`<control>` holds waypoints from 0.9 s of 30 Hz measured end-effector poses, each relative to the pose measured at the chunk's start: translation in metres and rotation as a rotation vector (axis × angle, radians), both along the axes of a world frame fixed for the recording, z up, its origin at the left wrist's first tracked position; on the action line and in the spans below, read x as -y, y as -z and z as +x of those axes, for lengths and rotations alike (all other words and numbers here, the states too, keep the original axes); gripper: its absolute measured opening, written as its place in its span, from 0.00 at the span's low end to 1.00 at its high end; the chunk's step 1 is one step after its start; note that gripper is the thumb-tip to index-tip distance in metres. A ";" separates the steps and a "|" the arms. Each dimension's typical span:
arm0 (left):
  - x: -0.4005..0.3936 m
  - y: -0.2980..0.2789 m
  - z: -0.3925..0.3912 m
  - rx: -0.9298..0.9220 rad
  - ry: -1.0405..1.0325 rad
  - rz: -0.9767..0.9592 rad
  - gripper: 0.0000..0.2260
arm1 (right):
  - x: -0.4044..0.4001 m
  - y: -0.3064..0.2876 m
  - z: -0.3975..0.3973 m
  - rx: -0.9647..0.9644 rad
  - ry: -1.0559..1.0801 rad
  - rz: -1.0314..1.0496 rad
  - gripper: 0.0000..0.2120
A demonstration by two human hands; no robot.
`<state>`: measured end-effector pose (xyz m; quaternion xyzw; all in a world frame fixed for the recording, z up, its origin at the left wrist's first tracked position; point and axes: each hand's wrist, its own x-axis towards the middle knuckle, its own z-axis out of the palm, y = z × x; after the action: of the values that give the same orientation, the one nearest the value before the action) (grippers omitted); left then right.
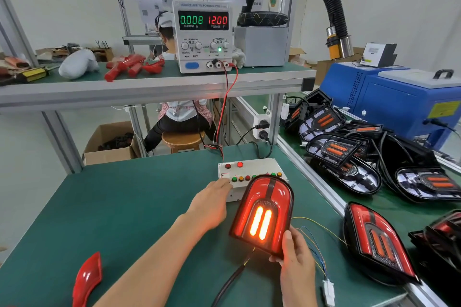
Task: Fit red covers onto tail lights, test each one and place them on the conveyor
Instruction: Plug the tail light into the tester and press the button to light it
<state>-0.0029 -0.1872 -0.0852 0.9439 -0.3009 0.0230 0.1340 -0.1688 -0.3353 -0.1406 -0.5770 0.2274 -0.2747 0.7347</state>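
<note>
Test step. My right hand (pixel 296 264) grips the lower edge of the red-covered, arch-shaped tail light (pixel 262 214), tilted up near the green table's (pixel 124 207) right edge, its two centre bars glowing. My left hand (pixel 212 204), fingers extended, presses a button on the white switch box (pixel 249 169). I should hold the lamp steady, facing me, and work through each button in turn.
</note>
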 end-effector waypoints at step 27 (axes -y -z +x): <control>0.010 -0.012 -0.002 0.009 -0.041 0.062 0.26 | -0.002 0.002 0.000 -0.016 0.023 0.027 0.09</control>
<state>-0.0051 -0.1971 -0.0730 0.9534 -0.2828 0.0208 0.1026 -0.1689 -0.3330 -0.1430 -0.5667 0.2437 -0.2753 0.7374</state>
